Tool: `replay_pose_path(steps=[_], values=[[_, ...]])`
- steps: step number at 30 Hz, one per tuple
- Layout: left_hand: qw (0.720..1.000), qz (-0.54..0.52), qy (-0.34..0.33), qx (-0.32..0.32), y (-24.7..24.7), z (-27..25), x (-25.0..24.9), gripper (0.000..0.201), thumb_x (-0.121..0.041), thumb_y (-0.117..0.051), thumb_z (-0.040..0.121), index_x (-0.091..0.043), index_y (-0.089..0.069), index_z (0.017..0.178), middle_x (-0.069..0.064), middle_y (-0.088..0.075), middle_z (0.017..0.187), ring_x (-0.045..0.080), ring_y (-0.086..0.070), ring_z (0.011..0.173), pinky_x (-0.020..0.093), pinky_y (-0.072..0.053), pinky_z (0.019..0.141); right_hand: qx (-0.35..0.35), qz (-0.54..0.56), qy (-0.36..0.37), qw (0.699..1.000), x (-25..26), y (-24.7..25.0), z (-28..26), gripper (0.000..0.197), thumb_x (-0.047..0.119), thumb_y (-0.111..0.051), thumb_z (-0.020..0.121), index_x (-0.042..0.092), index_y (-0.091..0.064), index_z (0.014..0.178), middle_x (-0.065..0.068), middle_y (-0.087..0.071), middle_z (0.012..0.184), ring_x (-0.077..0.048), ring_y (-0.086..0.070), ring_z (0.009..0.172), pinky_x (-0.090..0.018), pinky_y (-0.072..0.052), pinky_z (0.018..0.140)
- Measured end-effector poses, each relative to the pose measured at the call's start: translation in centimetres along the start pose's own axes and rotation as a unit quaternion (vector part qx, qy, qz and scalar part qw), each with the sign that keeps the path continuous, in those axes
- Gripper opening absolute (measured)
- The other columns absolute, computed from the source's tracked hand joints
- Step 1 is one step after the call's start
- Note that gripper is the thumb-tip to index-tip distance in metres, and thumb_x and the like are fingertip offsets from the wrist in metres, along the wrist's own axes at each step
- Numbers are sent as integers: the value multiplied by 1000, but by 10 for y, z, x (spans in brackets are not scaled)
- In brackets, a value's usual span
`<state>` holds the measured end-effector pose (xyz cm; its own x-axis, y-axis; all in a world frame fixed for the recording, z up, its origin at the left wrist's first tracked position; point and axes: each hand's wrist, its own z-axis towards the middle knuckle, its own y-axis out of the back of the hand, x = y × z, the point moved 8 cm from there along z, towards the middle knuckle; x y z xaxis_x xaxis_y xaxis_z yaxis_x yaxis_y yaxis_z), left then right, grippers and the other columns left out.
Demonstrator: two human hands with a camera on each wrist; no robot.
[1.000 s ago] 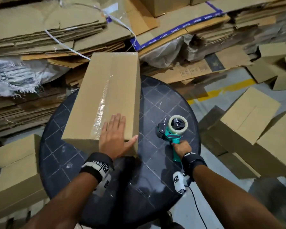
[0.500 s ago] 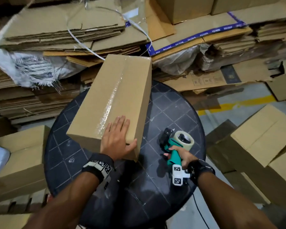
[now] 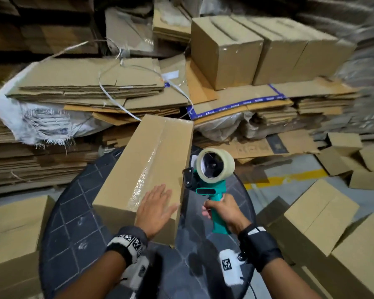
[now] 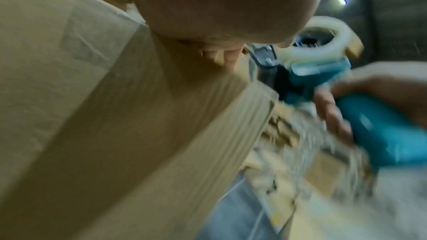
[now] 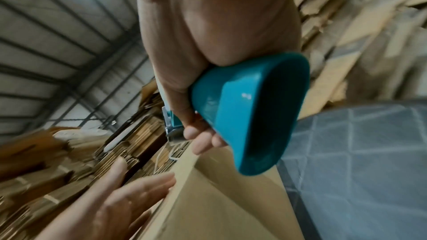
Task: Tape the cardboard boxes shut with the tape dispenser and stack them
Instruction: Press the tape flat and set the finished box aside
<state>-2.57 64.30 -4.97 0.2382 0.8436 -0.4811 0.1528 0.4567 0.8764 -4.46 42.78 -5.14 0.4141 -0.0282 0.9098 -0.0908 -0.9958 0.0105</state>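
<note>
A long cardboard box (image 3: 147, 160) lies on the round dark table (image 3: 73, 223), with clear tape running along its top seam. My left hand (image 3: 158, 207) rests flat on the box's near end, fingers straight; the blurred left wrist view shows the box (image 4: 115, 116) close up. My right hand (image 3: 225, 212) grips the teal handle of the tape dispenser (image 3: 209, 173), held upright in the air just right of the box, its tape roll on top. The right wrist view shows fingers curled round the teal handle (image 5: 249, 112) above the box (image 5: 219, 198).
Flattened cardboard stacks (image 3: 91, 89) and a white woven sack (image 3: 37, 124) fill the back and left. Taped boxes (image 3: 257, 50) sit on the far stack. More boxes lie on the floor at the right (image 3: 320, 214) and left (image 3: 13, 238). A yellow floor line (image 3: 285, 180) runs behind the table.
My right hand has lifted the tape dispenser off the table and raised it beside the box. My left hand stays flat on the box. The head view has tilted upward.
</note>
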Motion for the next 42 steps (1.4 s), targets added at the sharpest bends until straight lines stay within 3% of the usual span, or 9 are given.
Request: replay_pose_path(steps=[2,4,7,9,19,24,28,34,42], values=[[942,-318,102,-45,22,5,13,85,-80,-26,90,-17,-54,141,10,-53,146,19,-56,122,36,-44,102,3,-42,36,998,28,-8,-14,11,-11,-60,88,0,-59,86,-19,-62,72,-23,-62,55,-27,-52,49],[819,-536,201,-45,33,7,25,51,-50,-43,103,-11,-59,130,18,-64,122,23,-65,94,35,-54,78,10,-76,61,995,48,-20,-25,11,-7,-63,86,3,-59,85,-15,-59,68,-22,-59,53,-28,-51,49],[642,-722,254,39,34,3,21,37,-31,-40,107,-7,-56,129,23,-62,122,35,-62,113,45,-49,102,25,-123,88,988,63,-44,-35,12,-2,-68,86,5,-59,82,-11,-59,61,-20,-56,51,-29,-47,50],[573,-779,246,65,43,-2,16,33,-27,-40,106,-8,-54,129,24,-61,128,37,-58,121,48,-40,112,39,-150,102,983,69,-62,-42,11,0,-69,85,3,-60,81,-12,-58,61,-22,-55,52,-31,-47,52],[483,-843,234,34,56,-36,62,19,-14,-51,100,0,-61,108,20,-65,106,27,-62,95,34,-54,83,93,-236,114,961,72,-134,-53,15,10,-75,86,5,-61,87,-4,-64,63,-17,-60,55,-27,-51,53],[403,-878,257,-16,51,-48,95,57,-45,-54,99,5,-52,124,26,-62,126,32,-62,104,37,-54,89,110,-254,124,953,74,-164,-58,14,8,-74,86,3,-61,86,-9,-63,67,-22,-59,56,-32,-51,54],[464,-849,252,-18,57,-52,108,17,-15,-53,101,-1,-58,109,17,-65,103,23,-64,86,28,-58,67,125,-277,128,944,76,-182,-60,14,8,-73,87,1,-62,87,-10,-63,68,-21,-58,55,-29,-49,51],[617,-758,212,-19,68,-55,138,29,7,-45,98,-3,-53,124,20,-74,103,30,-72,87,38,-59,83,149,-306,133,931,77,-199,-62,16,13,-75,87,2,-63,86,-8,-65,67,-21,-60,56,-31,-52,55],[641,-750,160,6,87,-68,156,30,11,-34,100,14,-58,118,26,-71,98,28,-73,79,30,-62,63,185,-309,114,926,70,-215,-64,26,16,-76,87,-5,-64,100,-20,-69,75,-26,-64,61,-37,-55,63]])
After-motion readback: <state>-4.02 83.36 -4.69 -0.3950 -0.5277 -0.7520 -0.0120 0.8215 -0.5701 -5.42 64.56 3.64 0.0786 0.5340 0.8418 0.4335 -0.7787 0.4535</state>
